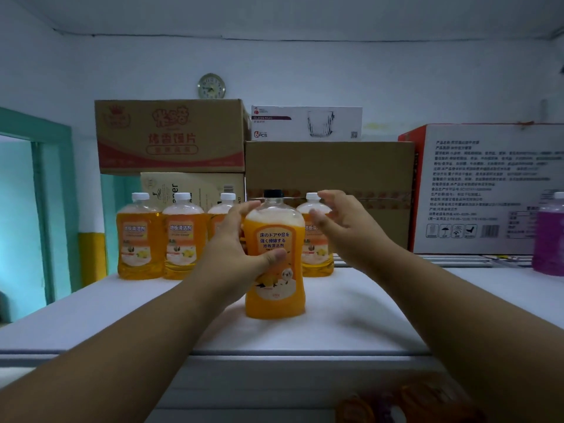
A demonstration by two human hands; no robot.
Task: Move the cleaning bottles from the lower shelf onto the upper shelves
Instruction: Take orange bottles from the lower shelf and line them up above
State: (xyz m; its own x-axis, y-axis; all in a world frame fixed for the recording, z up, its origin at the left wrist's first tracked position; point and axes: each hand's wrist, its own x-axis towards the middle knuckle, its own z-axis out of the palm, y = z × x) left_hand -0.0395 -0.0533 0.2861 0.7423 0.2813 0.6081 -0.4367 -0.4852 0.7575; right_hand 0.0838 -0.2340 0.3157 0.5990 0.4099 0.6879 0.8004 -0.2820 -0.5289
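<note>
Left hand [236, 248] grips black-capped orange bottle [274, 257] on upper shelf [351, 325]; right hand [338, 227] released. Four orange bottles [182, 236] placed, more below.

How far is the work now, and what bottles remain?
Done: four white-capped orange bottles stand in a row on the upper shelf, and a purple bottle at right. In hand: the left hand grips the black-capped orange bottle; the right hand is open beside it. Left: blurred bottles below.
</note>
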